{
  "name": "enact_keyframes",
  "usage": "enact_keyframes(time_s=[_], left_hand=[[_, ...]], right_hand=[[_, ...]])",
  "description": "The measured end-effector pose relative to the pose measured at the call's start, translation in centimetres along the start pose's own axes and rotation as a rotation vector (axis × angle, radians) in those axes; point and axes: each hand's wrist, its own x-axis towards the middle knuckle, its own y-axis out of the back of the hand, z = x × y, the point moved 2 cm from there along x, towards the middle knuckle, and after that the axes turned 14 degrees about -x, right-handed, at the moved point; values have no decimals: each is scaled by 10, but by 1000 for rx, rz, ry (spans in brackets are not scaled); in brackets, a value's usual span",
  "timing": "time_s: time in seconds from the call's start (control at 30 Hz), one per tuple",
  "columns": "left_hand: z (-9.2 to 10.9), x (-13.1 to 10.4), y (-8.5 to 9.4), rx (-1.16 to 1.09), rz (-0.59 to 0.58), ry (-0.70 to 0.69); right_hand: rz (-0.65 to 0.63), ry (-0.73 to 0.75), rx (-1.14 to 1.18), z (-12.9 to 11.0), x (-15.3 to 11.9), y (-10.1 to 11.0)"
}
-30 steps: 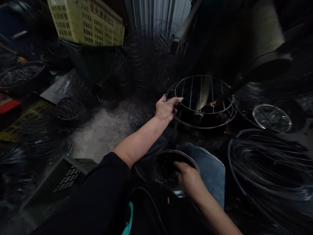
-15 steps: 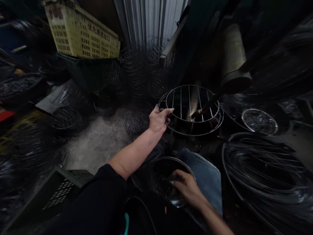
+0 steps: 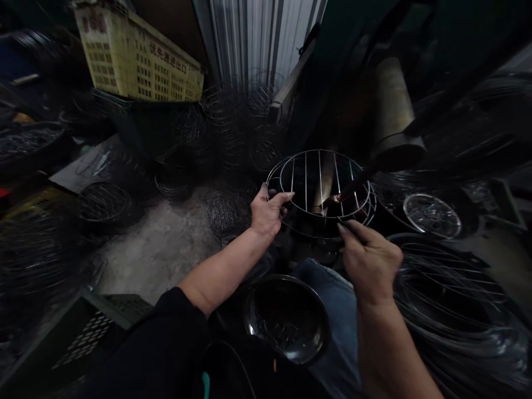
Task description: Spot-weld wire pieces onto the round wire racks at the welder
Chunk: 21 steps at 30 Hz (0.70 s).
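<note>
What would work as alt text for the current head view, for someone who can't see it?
A person's left hand grips the left side of a round wire rack while the right hand is at its near rim. Nearer is a metal bowl with small metal pieces; coiled wire lies at right, a yellow crate at upper left, all in dim light.

The scene is viewed by one head-worn camera, from above and behind the bare forearms (image 3: 224, 271), aimed forward and down. The left hand (image 3: 266, 215) and right hand (image 3: 369, 255) are shown from the back at close range. A round, shiny steel bowl (image 3: 310, 339) is seen nearer, below the hands; a yellow, perforated plastic crate (image 3: 141, 61) is taken in farther off, beyond the left hand.
</note>
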Motion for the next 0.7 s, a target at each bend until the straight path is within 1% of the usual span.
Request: enact_keyframes(time_s=[0.07,0.17,0.27,0.4,0.5,0.57,0.7], left_hand=[[2,1,-1,2,5,-8],[4,3,-2,-3,19,-28],[5,6,-2,-12,23,-29],[5,8,-2,-33,28,-22],[6,7,-3,-37,31,-17],[7,6,-5,-32,30,-22],[8,6,-8,-30,29,-24]], right_hand=[[-19,-37,9,-3,5,-7],[-104,-148,177,-6,7,-14],[-178,-237,318,-8,8,-14],[-246,-260,330,-7,14,-12],[-293,-291,340,-7,17,-15],[-257,-318,352,-7,16,-19],[-106,-296,389,-7,9,-24]])
